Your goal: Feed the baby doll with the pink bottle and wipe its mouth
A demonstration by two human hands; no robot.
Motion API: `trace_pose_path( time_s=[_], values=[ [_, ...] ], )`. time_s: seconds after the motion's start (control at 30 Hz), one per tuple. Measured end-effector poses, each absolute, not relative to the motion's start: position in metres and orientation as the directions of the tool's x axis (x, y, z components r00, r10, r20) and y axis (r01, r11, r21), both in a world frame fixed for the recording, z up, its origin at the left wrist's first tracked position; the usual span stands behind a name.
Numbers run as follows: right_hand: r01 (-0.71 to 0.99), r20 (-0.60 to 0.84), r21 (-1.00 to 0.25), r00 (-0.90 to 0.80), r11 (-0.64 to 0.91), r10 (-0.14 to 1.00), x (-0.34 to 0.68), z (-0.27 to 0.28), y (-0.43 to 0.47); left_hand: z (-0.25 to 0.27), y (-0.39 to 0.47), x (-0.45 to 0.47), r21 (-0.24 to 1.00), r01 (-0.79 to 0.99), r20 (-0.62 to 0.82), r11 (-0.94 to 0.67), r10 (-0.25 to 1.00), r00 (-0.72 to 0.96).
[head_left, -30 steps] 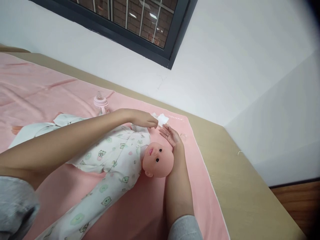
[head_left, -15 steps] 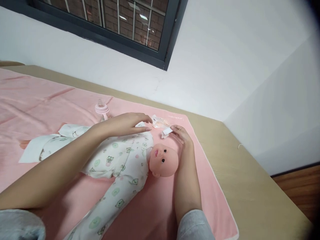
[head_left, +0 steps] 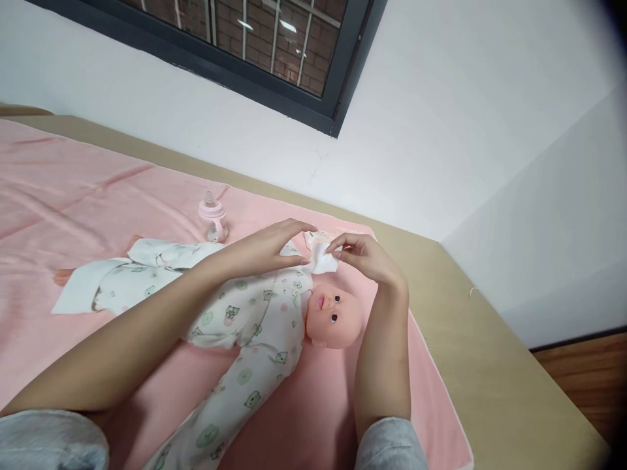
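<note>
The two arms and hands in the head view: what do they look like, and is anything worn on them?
The left hand and right hand are a person's, with no gloves, rings, watch or cables showing. The left sleeve and right sleeve are pale grey-blue, the left faintly mottled.

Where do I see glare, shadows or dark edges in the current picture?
Head view: small bright glare spots on the window; head view: soft shadow on the pink blanket beside the doll; head view: darkened corners at the right edge.
</note>
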State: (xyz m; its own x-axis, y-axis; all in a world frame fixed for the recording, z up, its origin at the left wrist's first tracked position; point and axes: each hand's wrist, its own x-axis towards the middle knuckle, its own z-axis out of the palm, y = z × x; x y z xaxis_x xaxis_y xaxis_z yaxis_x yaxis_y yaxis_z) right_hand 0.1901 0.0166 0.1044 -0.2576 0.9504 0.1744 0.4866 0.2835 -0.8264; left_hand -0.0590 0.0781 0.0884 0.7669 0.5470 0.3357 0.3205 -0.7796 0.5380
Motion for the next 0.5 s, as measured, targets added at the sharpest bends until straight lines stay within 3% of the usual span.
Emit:
trace_pose_path(
  time_s=[0.23,0.5],
  values=[
    [0.553,0.203,-0.731,-0.384,0.401,0.901,0.165,0.123,-0.008,0.086,0.078,-0.056,0.672,0.262,0.214,-0.693,0.520,0.827],
    [0.540,0.258,-0.720,-0.376,0.437,0.890,0.160,0.127,-0.018,0.092,0.075,-0.060,0.753,0.189,0.133,-0.630,0.428,0.894]
  ],
)
